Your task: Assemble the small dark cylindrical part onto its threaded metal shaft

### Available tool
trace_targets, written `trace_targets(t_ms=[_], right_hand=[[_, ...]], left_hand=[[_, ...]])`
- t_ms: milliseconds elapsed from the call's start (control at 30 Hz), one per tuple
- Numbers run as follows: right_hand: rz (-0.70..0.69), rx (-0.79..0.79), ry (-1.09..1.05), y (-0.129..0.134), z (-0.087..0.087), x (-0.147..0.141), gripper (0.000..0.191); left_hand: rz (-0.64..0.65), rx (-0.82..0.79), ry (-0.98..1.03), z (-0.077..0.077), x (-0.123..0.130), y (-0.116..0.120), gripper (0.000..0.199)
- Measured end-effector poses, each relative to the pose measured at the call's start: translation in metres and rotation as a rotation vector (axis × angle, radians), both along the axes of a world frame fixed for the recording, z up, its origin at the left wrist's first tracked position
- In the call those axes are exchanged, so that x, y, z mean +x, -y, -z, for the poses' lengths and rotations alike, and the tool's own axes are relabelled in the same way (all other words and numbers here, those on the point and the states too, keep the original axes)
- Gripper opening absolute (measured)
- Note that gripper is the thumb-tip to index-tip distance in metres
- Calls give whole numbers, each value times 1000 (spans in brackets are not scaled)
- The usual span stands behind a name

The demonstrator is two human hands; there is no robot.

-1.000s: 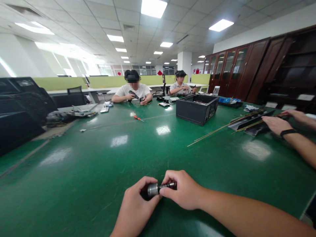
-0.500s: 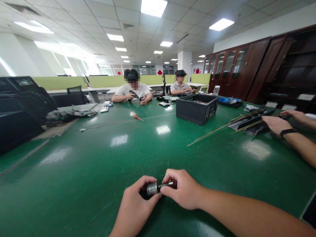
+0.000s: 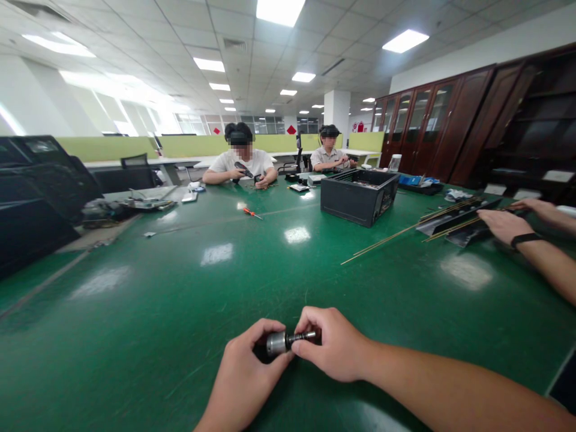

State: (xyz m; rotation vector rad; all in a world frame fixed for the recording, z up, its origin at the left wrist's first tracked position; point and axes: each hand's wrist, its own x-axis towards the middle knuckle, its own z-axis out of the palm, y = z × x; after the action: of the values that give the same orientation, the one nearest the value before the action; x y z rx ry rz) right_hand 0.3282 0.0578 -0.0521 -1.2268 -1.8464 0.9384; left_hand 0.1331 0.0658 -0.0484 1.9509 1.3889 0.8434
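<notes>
Low in the middle of the head view is a silver metal cylinder (image 3: pixel 276 342) with a thin dark stepped shaft (image 3: pixel 308 335) along its right side, ending in a bright tip. My left hand (image 3: pixel 252 363) curls round the cylinder, thumb below and index finger above. From the right, my right hand (image 3: pixel 335 345) pinches the shaft between thumb and fingers, close to where it meets the cylinder. The two hands nearly touch, just above the green tabletop (image 3: pixel 180 312). My fingers cover part of the piece, so its far end is hidden.
A black computer case (image 3: pixel 348 201) and an orange screwdriver (image 3: pixel 251 213) lie farther off. At right, a co-worker's hands (image 3: pixel 506 228) touch dark metal rails (image 3: pixel 463 231) beside thin brass-coloured rods (image 3: pixel 378 245). Two people sit opposite. Dark equipment (image 3: pixel 40 198) stands at left.
</notes>
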Motion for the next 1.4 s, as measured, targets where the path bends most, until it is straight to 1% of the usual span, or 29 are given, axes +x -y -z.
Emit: trace_targets(t_ms=[267,733,1133,1400], right_hand=[[-5,9,45,0,-2,1,10],[-8,9,63,-1,0,0,11],[-12,4,67,0,-1,0,12],[-19,11,95,0,-2,0,12]], left_hand=[[34,13,-26,-2,-1,0,19],[30,-5,-25,0,-3,0,18],[28,18,-38,-1,-2,-2,17],[57,13,-39,-2,-3,0,15]])
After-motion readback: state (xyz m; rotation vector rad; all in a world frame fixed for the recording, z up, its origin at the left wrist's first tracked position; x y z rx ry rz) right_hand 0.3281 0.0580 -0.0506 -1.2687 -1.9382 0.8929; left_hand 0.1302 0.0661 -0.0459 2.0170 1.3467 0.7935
